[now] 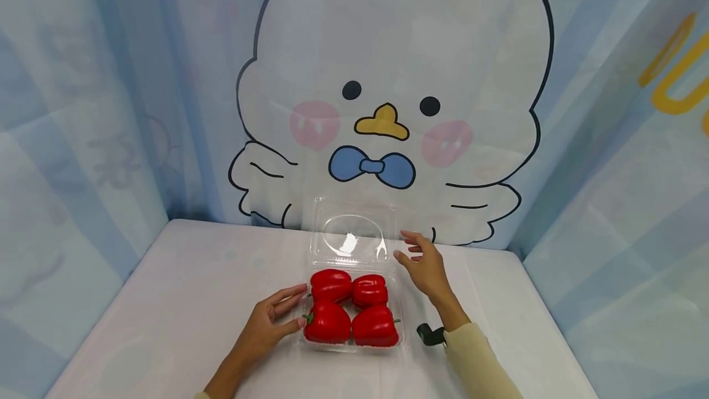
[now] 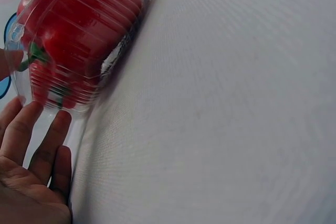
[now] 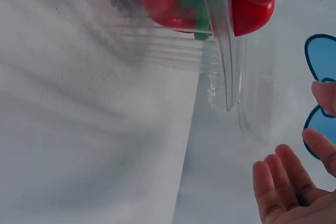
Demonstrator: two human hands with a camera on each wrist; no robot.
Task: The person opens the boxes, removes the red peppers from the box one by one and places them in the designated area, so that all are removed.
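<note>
A clear plastic clamshell box (image 1: 350, 348) stands on the table with its lid (image 1: 354, 211) raised at the back. Several red bell peppers (image 1: 375, 326) fill its base, some with green stems (image 2: 38, 55) showing. My left hand (image 1: 266, 325) is at the box's left side, its fingertips touching the ribbed wall and its thumb near the rim. To the right of the raised lid, my right hand (image 1: 426, 266) hovers with loosely bent fingers (image 3: 286, 171). In the right wrist view, a gap shows between those fingers and the plastic.
The white table (image 1: 166, 325) meets a curtain printed with a cartoon bird (image 1: 388, 48) just behind the lid. Side curtains (image 1: 72, 140) hang at left and right. A dark device (image 1: 430, 334) sits by the right wrist.
</note>
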